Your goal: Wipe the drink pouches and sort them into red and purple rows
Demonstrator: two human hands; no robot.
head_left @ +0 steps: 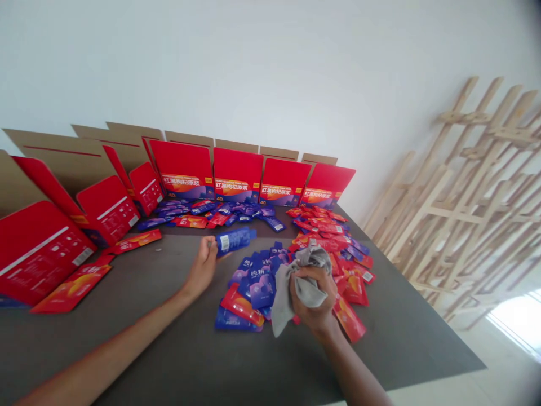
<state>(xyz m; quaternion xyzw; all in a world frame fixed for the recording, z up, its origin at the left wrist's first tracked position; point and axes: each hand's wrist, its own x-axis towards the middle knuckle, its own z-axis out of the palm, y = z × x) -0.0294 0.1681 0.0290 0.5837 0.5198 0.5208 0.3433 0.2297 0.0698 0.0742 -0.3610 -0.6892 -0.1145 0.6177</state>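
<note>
Holding: left hand [205,265] closed on the end of blue pouch [235,239], over worktop [169,316].
Right hand [313,296]: fisted round grey cloth [306,270].
Pouch vs cloth: near, apart, pouch up-left.
Pouch pile [253,287]: between hands.
Handling: probably best to keep the end pinch and lay the cloth flat on the pouch face.

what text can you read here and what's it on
"红黑枸杞原浆": upright red box, repeated on its neighbours.
"40": same box, lower left; rest blurred.
"纯耕": piled blue sachet.
White label on held sachet, left hand: too small.
Print on red panels at left: blurred.
No text on grey cloth in right hand.
</note>
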